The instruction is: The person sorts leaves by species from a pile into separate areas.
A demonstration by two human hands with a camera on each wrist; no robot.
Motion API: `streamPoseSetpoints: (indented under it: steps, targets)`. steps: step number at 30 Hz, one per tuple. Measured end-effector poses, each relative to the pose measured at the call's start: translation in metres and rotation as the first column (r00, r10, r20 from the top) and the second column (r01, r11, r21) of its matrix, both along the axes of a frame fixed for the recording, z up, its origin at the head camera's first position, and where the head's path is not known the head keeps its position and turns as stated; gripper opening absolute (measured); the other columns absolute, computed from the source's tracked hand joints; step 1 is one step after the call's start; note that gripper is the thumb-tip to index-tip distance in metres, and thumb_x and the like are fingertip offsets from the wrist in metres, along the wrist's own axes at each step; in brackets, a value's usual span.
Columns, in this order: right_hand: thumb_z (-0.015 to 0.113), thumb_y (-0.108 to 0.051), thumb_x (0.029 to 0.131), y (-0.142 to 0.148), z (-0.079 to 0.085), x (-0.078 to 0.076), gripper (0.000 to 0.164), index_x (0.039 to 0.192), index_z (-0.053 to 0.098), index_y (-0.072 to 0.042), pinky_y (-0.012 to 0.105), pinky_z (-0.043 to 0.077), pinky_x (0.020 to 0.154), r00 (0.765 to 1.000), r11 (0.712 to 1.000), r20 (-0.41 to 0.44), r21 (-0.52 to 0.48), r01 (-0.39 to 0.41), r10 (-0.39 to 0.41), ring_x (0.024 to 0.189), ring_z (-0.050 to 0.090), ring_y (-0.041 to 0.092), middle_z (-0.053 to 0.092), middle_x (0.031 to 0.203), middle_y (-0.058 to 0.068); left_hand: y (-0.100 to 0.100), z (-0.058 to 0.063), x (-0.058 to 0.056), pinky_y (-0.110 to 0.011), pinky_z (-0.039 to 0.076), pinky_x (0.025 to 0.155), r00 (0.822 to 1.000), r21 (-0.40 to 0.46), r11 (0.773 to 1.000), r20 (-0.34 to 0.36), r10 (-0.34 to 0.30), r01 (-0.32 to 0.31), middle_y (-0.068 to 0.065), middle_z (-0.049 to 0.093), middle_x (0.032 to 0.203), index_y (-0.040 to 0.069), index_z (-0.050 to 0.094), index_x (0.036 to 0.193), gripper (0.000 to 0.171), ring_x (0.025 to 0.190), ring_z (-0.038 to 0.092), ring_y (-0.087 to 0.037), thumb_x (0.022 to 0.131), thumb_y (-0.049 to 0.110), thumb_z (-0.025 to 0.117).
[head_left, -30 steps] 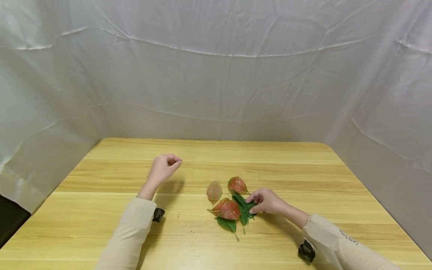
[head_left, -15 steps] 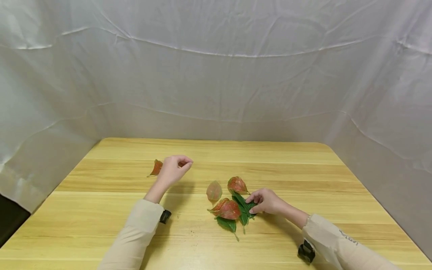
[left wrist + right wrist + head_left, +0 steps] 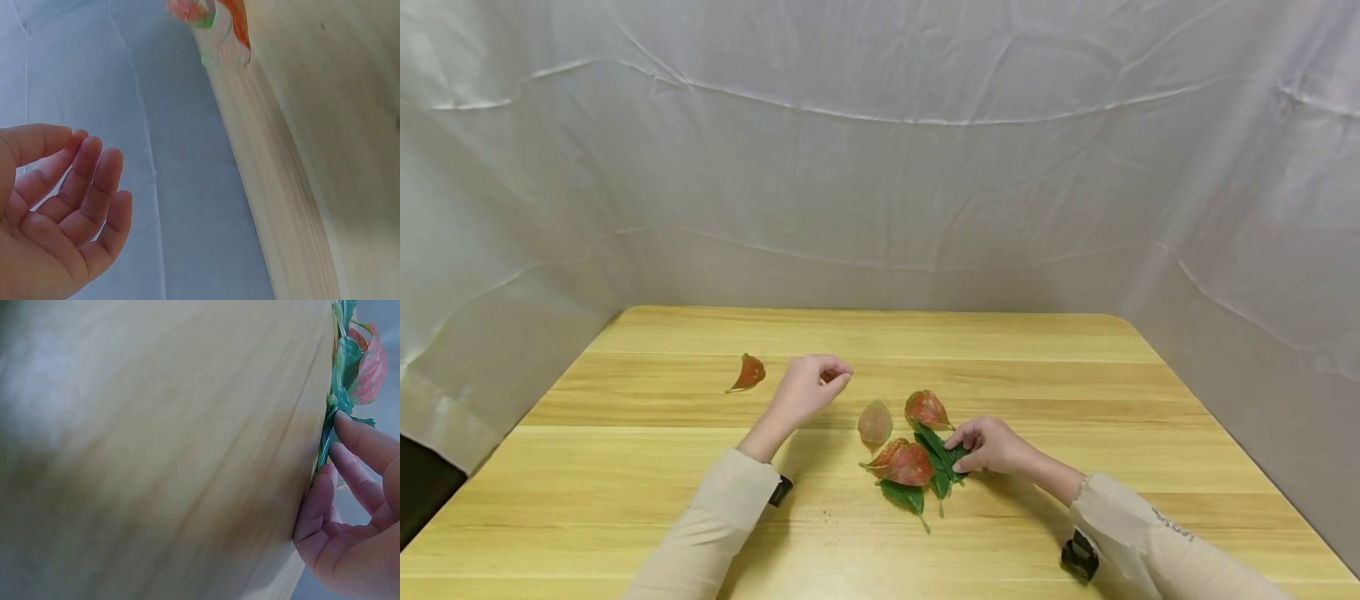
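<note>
My left hand (image 3: pixel 814 385) is raised over the table, left of the leaves and apart from them. In the left wrist view its thumb and index fingertips meet with nothing between them, and the other fingers bend loosely. My right hand (image 3: pixel 992 446) rests at the right side of a pile of green leaves (image 3: pixel 942 467), its thumb and fingertips touching them; some of that contact is hidden. Red leaves (image 3: pixel 910 464) lie over the pile's left part, with a green leaf (image 3: pixel 901 496) below them. A pale pink-green leaf (image 3: pixel 875 423) and a red leaf (image 3: pixel 927 408) lie just beyond.
Alone at the far left of the wooden table (image 3: pixel 625 467) lies a single curled red leaf (image 3: pixel 748 372). Grey-white cloth (image 3: pixel 880 167) hangs behind the table and along both sides. Small dark specks dot the tabletop near the front.
My left hand has moved right toward the leaves, uncovering the single red leaf at the far left. My right hand and the pile have stayed put.
</note>
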State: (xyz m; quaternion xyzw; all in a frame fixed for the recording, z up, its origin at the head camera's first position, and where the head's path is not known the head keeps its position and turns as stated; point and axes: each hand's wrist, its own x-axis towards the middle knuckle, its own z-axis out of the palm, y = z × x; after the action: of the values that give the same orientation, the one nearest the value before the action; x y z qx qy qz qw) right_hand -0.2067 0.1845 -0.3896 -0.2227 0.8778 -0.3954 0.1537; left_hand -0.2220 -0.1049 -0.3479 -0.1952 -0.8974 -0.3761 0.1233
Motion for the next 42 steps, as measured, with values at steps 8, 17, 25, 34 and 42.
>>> streamPoseSetpoints:
  steps: [8,17,25,34,42]
  targets:
    - [0.074,-0.003,0.069,-0.001,0.001,0.001,0.025,0.092,0.067,0.003,0.026,0.040,0.054,1.000,1.000,-0.009,0.001,-0.005,0.005,0.072,0.044,0.017,0.053,0.079,0.004,0.015,-0.004,0.005,-0.025,0.045,0.062,0.998,-0.042,0.998,-0.022,-0.053,0.052,0.002,0.061,0.074,0.005,0.068,0.083,0.007,0.067,0.054,-0.010,0.083,0.007,0.061]
    - [0.075,-0.004,0.069,0.000,0.000,0.001,0.025,0.092,0.067,0.003,0.025,0.039,0.053,1.000,1.000,-0.014,0.005,-0.004,0.004,0.071,0.043,0.017,0.053,0.079,0.004,0.031,-0.007,0.011,-0.021,0.044,0.061,0.989,-0.089,0.985,0.006,-0.149,0.149,-0.001,0.062,0.078,0.004,0.068,0.085,0.008,0.068,0.055,-0.010,0.083,0.004,0.061]
    - [0.074,-0.003,0.069,0.000,0.000,0.001,0.024,0.092,0.067,0.003,0.025,0.038,0.051,1.000,1.000,-0.005,0.000,-0.003,0.003,0.071,0.042,0.017,0.052,0.078,0.004,0.042,-0.008,0.015,-0.019,0.045,0.062,0.973,-0.128,0.966,0.075,-0.218,0.226,-0.002,0.062,0.080,0.002,0.067,0.089,0.009,0.069,0.056,-0.011,0.081,0.005,0.064]
    - [0.074,-0.004,0.069,0.000,0.000,0.000,0.024,0.091,0.067,0.003,0.025,0.040,0.051,1.000,1.000,-0.020,-0.005,-0.018,0.018,0.071,0.043,0.017,0.052,0.077,0.004,0.049,-0.014,0.016,-0.020,0.046,0.064,0.935,-0.130,0.931,0.140,-0.324,0.342,-0.009,0.064,0.090,0.001,0.067,0.093,0.015,0.073,0.058,-0.013,0.080,0.008,0.066]
    - [0.075,-0.005,0.069,0.000,0.000,-0.001,0.024,0.091,0.067,0.003,0.025,0.040,0.052,1.000,1.000,-0.022,-0.015,-0.021,0.021,0.070,0.044,0.016,0.054,0.076,0.004,0.053,-0.015,0.019,-0.019,0.044,0.062,0.929,-0.238,0.902,0.180,-0.323,0.360,-0.003,0.065,0.093,0.007,0.070,0.093,0.017,0.069,0.053,-0.007,0.077,0.014,0.070]
